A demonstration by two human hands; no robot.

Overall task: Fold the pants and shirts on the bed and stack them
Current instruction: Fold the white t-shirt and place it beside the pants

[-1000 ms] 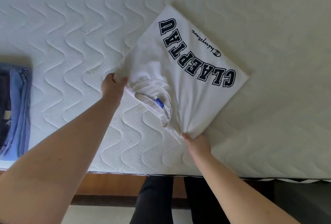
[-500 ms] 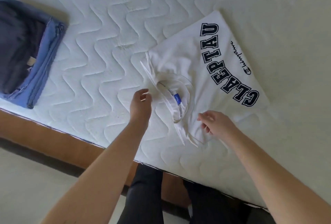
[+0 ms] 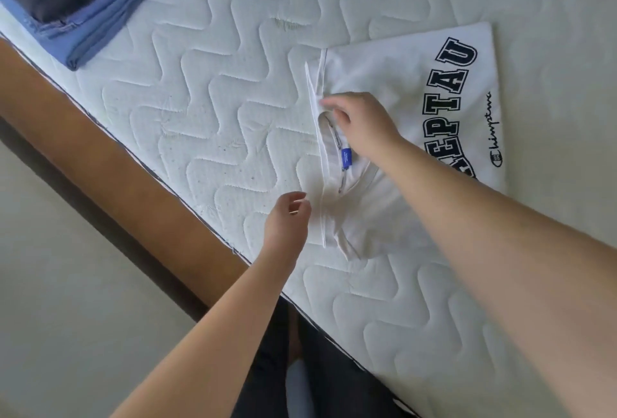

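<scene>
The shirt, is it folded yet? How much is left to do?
Done: a folded stack sits at the bed's corner. In hand: the shirt looks folded; the right hand rests near its collar, the left hand hovers beside it. Left: putting it on the stack.

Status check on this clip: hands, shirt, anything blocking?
Right hand on white shirt by its collar; left hand open beside it. Shirt folded, not stacked. Folded pile apart; nothing between.

right hand [image 3: 359,122] on folded white shirt [image 3: 397,83] | left hand [image 3: 288,217] empty beside its edge | mattress [image 3: 217,117]
</scene>
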